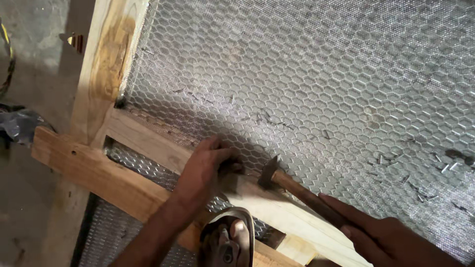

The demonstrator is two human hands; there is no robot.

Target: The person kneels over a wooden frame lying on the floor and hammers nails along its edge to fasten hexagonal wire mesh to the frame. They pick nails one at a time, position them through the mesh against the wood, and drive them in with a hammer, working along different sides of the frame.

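Note:
My right hand (383, 235) grips the wooden handle of a small hammer (292, 186), whose dark metal head rests on the edge of a wooden rail (148, 143). My left hand (203, 170) presses down on the same rail just left of the hammer head, fingertips pinched at the mesh edge; whether they hold a nail is hidden. A sheet of hexagonal wire netting over fine mesh (316, 84) is stretched across the wooden frame (106, 64).
A second wooden batten (94, 170) lies across the frame below the rail. My foot in a sandal (230, 240) stands on the frame at the bottom. Small metal bits are scattered on the mesh at right (425, 183). Concrete floor (34, 74) lies left.

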